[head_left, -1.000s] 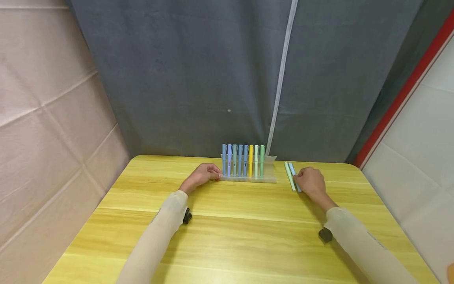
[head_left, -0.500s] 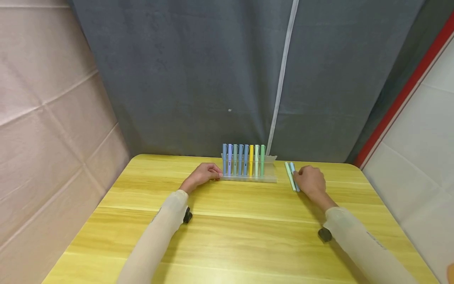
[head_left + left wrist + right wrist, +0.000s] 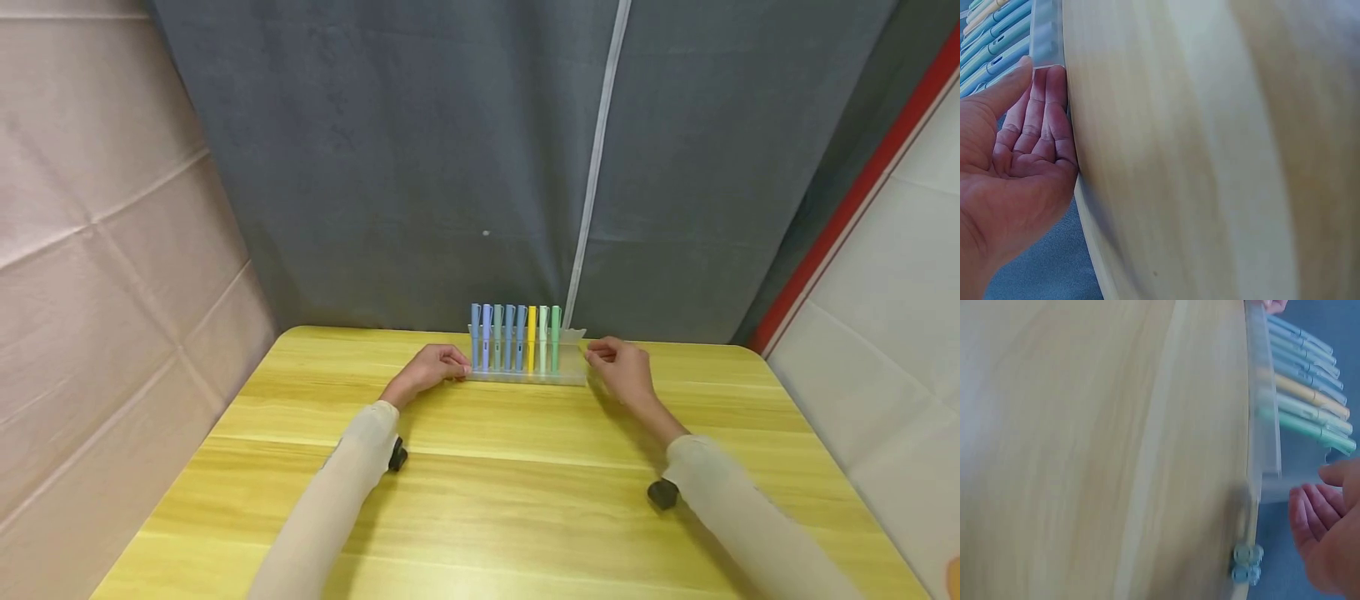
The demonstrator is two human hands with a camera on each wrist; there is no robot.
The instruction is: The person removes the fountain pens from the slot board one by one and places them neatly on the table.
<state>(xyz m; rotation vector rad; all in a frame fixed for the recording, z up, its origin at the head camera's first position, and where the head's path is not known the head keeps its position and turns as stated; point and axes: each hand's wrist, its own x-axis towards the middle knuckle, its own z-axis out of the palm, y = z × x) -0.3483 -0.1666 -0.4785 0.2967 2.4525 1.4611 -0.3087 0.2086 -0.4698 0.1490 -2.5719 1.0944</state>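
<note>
A clear pen rack (image 3: 572, 367) stands at the table's back edge, holding a row of upright pens in blue, lilac, teal, yellow and green (image 3: 554, 342). My left hand (image 3: 431, 367) holds the rack's left end, thumb and fingertips at its lower corner in the left wrist view. Just off the rack's right end is my right hand (image 3: 626, 371), with nothing in its fingers; the right wrist view shows its fingers (image 3: 1310, 515) extended toward the rack end. Below that hand, the ends of two loose pens (image 3: 1244, 555) show in the right wrist view; in the head view the hand hides them.
The wooden table (image 3: 517, 500) spreads out in front of the rack. A grey curtain (image 3: 420, 167) hangs right behind the back edge. Pale walls stand at the left (image 3: 112, 250) and right (image 3: 892, 275).
My right hand has left the two loose pens and moved left to the rack's right end, its fingers loosening. The left hand and the rack have stayed in place.
</note>
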